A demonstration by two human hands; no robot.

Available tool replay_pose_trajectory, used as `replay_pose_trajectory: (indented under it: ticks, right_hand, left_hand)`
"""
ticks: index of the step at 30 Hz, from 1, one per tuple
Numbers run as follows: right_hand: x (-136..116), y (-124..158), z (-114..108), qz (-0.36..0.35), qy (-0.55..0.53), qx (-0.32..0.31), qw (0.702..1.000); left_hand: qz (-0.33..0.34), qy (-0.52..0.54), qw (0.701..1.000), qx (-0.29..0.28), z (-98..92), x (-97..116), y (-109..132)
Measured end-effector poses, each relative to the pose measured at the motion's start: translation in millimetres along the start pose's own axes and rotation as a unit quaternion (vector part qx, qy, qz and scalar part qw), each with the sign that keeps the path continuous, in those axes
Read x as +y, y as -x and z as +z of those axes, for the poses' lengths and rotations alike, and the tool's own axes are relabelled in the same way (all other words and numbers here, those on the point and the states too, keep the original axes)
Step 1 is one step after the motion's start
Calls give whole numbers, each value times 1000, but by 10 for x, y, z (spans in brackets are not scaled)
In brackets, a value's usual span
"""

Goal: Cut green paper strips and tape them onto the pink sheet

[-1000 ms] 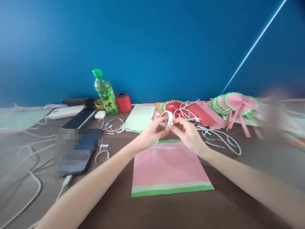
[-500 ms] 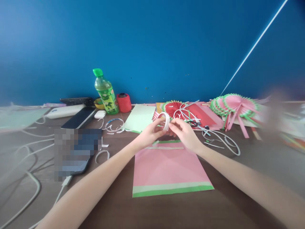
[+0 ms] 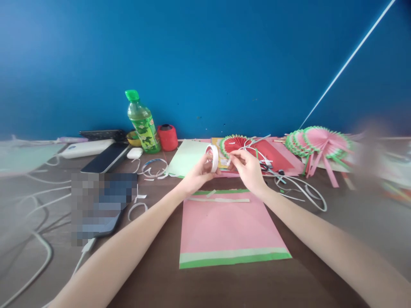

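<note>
My left hand (image 3: 196,176) is closed around a white roll of tape (image 3: 215,160), held upright above the table. To its right, my right hand (image 3: 251,172) pinches the tape's free end (image 3: 229,162), drawn out from the roll. Whether the strip between the hands is unbroken is hard to see. Below the hands lies a pink sheet of paper (image 3: 231,226) with green and pale green bands along its near and far edges. A thin pale strip (image 3: 224,200) and a short piece lie across its far part.
Behind the hands are a pale green sheet (image 3: 188,154), a red pleated paper fan (image 3: 233,144) and a white cable (image 3: 316,196). Pink-green pleated fans (image 3: 324,141) stand at right. A green bottle (image 3: 144,128), red thread spool (image 3: 167,137) and phone (image 3: 112,201) are at left.
My hands have moved apart: the left, with the tape roll, shifted left, and the right pulled slightly away with the tape's end. The view has shifted a little.
</note>
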State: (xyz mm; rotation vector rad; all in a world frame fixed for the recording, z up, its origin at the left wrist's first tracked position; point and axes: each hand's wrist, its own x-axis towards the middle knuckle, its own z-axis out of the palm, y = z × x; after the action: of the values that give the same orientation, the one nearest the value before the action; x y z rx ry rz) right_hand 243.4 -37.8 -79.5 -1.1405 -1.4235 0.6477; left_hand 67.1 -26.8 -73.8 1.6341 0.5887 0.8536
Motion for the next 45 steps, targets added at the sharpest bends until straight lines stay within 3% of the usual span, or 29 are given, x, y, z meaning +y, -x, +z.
replay_pose_trajectory:
  ticks: [5,11,16,26,36,45]
  right_hand:
    - [163,-26,-64,-15,-1,3,1000]
    - [166,36,-65,-114,118,-29,986]
    - [86,85,-44,-89,83,-26,992]
    - [23,167,34,-138,53,-40,988]
    - [16,192,33,-132,32,-60,989]
    - [-26,210,54,-85,30,-68,994]
  left_hand:
    - [10,-109,994,23,-29,-64,26]
    - [11,-193,981,11,-23,-85,41]
    - [-10,-237,972,3,-10,-66,61]
    - [-8,-263,965,1,29,-58,48]
    - [4,-288,958,-1,35,-55,29]
    - [5,-304,953,4,30,-96,36]
